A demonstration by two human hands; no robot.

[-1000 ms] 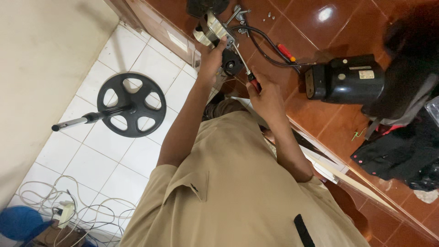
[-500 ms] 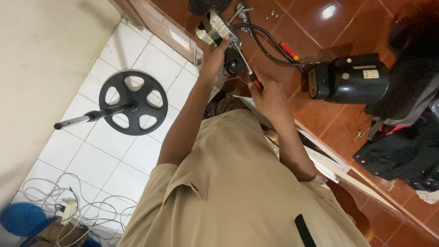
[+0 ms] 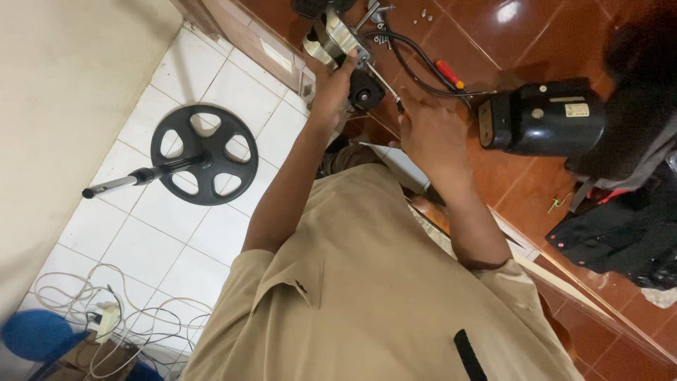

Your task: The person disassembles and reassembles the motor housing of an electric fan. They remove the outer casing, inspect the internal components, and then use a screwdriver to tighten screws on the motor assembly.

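Two hands are at work near the top of the view, both reaching away from the person in the tan shirt [image 3: 367,296].

At far left, a blue object [image 3: 32,335] sits beside a tangle of pale cables [image 3: 99,310] and a small white plug block [image 3: 106,316] on the white tiled floor [image 3: 233,92]. A black spoked round base [image 3: 204,164] with a metal pole [image 3: 134,176] lies flat on the tiles, well apart from the work.

The left hand [image 3: 331,88] is clenched around a small metal motor assembly [image 3: 338,39], lifting it off the floor, apparently to steady it. A black cable [image 3: 416,67] runs from the assembly toward the right.

The right hand [image 3: 434,130] grasps a slim tool, judged to be a screwdriver [image 3: 384,83]; its shaft points up-left into the assembly, just beside the left hand's fingers. The grip is closed over the handle, so the handle itself cannot be seen.

A red-handled screwdriver [image 3: 448,73] lies loose on the glossy brown tiles [image 3: 536,28], near the cable. A few small screws [image 3: 423,13] rest at the top edge, probably set aside within reach.

At right, a black motor housing [image 3: 543,116] lies on its side on the brown tiles. Beyond it, dark cloth or bags [image 3: 620,233] lie heaped; their contents cannot be told.
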